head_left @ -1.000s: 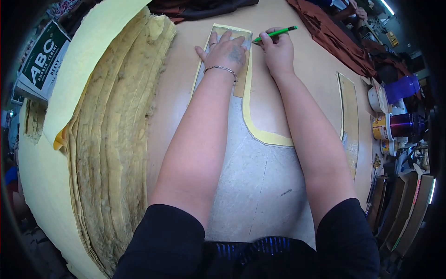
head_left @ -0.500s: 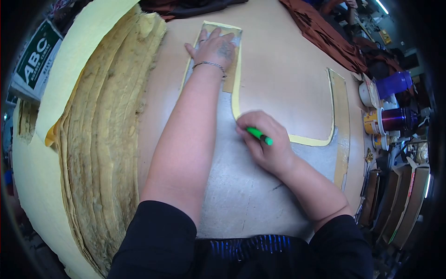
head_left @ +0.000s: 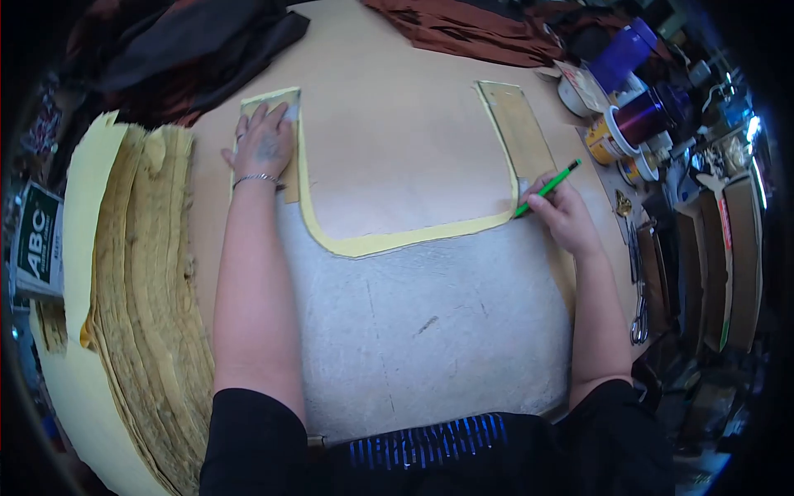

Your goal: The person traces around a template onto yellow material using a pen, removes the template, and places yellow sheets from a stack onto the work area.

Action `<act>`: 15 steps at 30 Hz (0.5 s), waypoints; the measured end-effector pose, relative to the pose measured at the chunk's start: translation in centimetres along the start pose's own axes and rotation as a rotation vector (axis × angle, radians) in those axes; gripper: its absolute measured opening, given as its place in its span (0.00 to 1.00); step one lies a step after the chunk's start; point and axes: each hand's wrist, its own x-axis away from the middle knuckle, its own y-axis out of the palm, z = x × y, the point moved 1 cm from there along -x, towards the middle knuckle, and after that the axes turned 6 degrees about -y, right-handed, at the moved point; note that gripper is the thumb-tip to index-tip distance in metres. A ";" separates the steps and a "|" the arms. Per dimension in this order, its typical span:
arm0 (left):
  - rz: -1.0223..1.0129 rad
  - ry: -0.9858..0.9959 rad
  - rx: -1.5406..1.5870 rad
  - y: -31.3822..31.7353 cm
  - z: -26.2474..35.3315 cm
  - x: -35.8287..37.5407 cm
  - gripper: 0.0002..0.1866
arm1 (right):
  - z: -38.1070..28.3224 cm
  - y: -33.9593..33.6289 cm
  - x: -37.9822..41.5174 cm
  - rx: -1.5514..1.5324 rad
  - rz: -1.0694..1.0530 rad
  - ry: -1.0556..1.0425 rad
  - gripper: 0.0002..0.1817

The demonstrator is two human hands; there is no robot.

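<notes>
A grey U-shaped template with tan strips along its arms lies on the table. Pale yellow sheet shows as a band along the template's inner edge. My left hand rests flat with fingers spread on the far end of the left arm, a bracelet round its wrist. A slim green pencil is pinched in my right hand. Its point is at the inner right corner of the U, by the yellow band. Part of the template's right arm is behind my right hand.
A thick stack of yellow sheets stands along the left, beside an ABC-labelled package. Dark and brown cloth lies at the back. At the right are tubs, a purple tumbler, scissors and cardboard.
My right hand has moved with the pencil from the inner left curve to the inner right corner. My left hand still presses the left arm. The view has shifted to the right.
</notes>
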 end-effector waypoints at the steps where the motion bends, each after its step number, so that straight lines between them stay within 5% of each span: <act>1: -0.005 -0.004 -0.003 0.0 0.1 0.0 0.20 | 0.2 -1.1 -0.7 0.054 -0.016 0.031 0.07; 10: 0.011 0.000 -0.058 0.4 0.1 -0.3 0.20 | 1.1 -3.7 -12.8 0.511 -0.199 -0.023 0.07; 15: 0.023 0.003 -0.081 0.5 -0.1 -0.4 0.20 | 1.5 -3.0 -18.9 0.282 -0.099 0.031 0.05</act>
